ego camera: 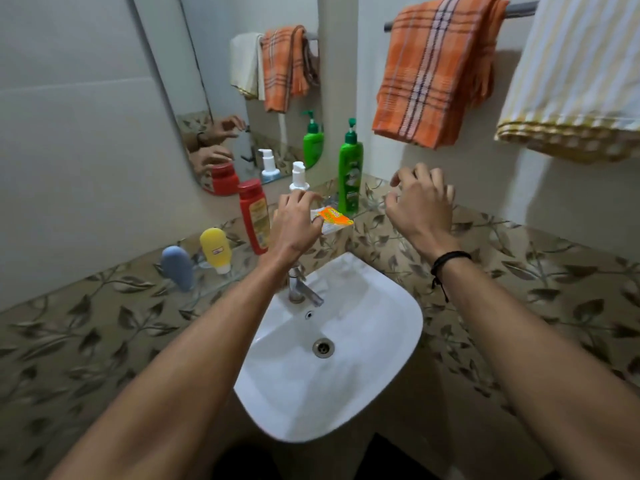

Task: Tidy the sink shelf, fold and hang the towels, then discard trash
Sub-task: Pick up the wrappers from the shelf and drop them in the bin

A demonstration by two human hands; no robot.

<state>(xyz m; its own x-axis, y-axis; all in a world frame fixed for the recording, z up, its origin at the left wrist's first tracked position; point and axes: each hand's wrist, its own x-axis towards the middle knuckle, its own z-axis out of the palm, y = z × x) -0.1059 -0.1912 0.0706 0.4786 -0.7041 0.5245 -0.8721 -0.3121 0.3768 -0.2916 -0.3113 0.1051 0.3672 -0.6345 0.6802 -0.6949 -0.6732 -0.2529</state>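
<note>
Over the glass sink shelf (211,287), I see my left hand (294,226) pinching an orange wrapper (335,216) just beside the green pump bottle (350,174); my right hand (420,209) hovers loosely curled, holding nothing

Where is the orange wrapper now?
Head view, centre: the left hand pinches the orange wrapper, just left of the green pump bottle.
</note>
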